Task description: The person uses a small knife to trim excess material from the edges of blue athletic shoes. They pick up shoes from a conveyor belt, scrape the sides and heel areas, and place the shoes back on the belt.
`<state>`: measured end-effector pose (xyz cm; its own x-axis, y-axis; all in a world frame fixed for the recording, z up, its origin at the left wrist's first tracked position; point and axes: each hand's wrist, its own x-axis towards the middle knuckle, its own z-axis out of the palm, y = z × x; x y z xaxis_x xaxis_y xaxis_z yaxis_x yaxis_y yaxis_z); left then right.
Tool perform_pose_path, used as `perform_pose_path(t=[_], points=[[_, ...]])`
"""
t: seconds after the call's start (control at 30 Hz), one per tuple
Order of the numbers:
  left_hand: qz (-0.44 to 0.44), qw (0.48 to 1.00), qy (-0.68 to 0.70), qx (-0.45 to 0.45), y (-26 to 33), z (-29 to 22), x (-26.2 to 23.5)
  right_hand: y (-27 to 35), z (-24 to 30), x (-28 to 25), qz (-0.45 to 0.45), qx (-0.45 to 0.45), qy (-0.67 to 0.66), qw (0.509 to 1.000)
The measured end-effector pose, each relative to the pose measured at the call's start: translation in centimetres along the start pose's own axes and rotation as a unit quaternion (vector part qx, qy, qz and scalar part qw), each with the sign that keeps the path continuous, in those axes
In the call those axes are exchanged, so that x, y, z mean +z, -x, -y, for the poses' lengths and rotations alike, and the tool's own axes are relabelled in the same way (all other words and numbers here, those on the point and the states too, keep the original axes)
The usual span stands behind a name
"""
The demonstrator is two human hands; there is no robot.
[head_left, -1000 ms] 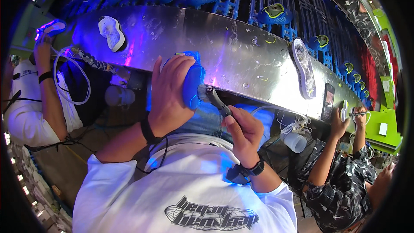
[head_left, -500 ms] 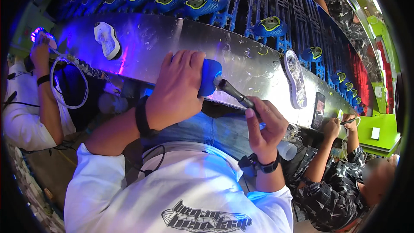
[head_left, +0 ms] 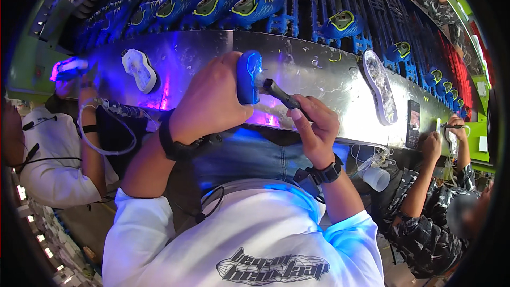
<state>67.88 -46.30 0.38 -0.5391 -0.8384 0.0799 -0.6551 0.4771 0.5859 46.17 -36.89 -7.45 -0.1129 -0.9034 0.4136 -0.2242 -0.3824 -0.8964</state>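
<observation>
Sole (head_left: 139, 69) left, phone (head_left: 413, 123) right

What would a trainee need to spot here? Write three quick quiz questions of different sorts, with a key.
1. True or false: the left hand holds a blue shoe.
2. What does the right hand grip? A) a black brush B) a white cup C) a phone
3. Fill in: the pale sole lying on the metal bench is to the person's ____ of the blue shoe.

Key: 1 true; 2 A, the black brush, its tip at the shoe; 3 right.
</observation>
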Motion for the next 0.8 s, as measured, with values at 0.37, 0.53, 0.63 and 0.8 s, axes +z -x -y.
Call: perform_pose_path(t=[0.37, 0.53, 0.63, 0.8], points=[[0.071, 0.996, 0.056, -0.022, -1.6, 3.0, -1.3, 1.9, -1.0, 1.5, 0.001, 0.083, 0.059, 0.995], [-0.007, 0.995, 0.092, 0.046, -1.1, 6.1, -0.3, 2.7, -0.8, 1.2, 0.0, 0.131, 0.102, 0.986], [-0.021, 0.988, 0.151, 0.024, -0.4, 7.5, 0.5, 2.9, 0.1, 0.2, -0.003, 0.162, 0.089, 0.983], [-0.029, 0.938, 0.345, -0.022, 2.9, 7.1, 1.9, 1.9, 3.0, -1.7, 0.004, 0.207, 0.032, 0.978]])
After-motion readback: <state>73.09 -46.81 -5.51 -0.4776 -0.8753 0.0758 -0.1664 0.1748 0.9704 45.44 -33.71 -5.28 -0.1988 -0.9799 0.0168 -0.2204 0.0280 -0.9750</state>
